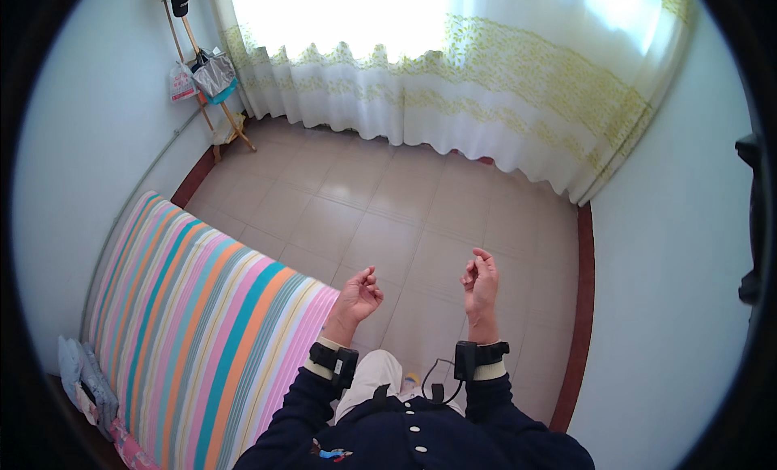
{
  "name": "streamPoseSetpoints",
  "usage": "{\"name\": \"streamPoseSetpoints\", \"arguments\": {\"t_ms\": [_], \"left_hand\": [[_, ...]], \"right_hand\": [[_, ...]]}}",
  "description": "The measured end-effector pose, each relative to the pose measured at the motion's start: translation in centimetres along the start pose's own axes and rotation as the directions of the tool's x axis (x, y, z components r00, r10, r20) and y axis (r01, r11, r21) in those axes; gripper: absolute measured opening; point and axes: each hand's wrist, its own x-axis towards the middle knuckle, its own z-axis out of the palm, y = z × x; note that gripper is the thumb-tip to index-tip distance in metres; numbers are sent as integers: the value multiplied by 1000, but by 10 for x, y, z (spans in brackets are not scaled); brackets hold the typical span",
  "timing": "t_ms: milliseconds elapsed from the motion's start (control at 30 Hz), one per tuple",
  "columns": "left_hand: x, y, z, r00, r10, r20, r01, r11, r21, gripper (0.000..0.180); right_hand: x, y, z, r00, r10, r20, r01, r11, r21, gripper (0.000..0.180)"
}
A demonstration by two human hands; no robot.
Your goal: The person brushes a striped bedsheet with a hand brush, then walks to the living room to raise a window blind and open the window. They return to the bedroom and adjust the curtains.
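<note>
Both my hands are held up in front of my body, apart from each other, over the tiled floor (pixel 388 235). The fingers of my left hand (pixel 358 298) are curled in toward the palm, and nothing shows in them. This hand is nearest to the edge of a bed with a striped cover (pixel 218 308). My right hand (pixel 481 285) is raised likewise, its fingers bent inward with no object visible. A black strapped device sits on my left wrist (pixel 335 363), and another with a thin cable is on my right wrist (pixel 477 361).
Folded clothes (pixel 89 385) lie at the bed's lower left corner. In the far left corner stands a wooden coat rack (pixel 202 106) hung with bags and a cap. Long patterned curtains (pixel 518 90) cover the window. A white wall (pixel 672 300) borders the right side.
</note>
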Motion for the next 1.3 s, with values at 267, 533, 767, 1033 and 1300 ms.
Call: {"name": "streamPoseSetpoints", "arguments": {"t_ms": [267,533,767,1033,1300], "left_hand": [[200,152,110,984,51,172,-48,999,-22,11],[375,294,257,984,68,162,-76,996,40,12],[549,410,340,973,91,213,-118,986,120,15],[673,561,453,952,258,165,-294,920,258,23],[763,701,468,934,344,101,-358,882,306,38]], "right_hand": [[232,14,134,988,-25,153,30,999,-31,16],[462,-12,236,989,-87,122,96,993,-64,17],[688,-16,313,957,-189,218,206,977,-57,25],[931,-68,483,812,-403,422,511,840,-181,44],[1111,-62,631,539,-639,549,841,368,-397,78]]}}
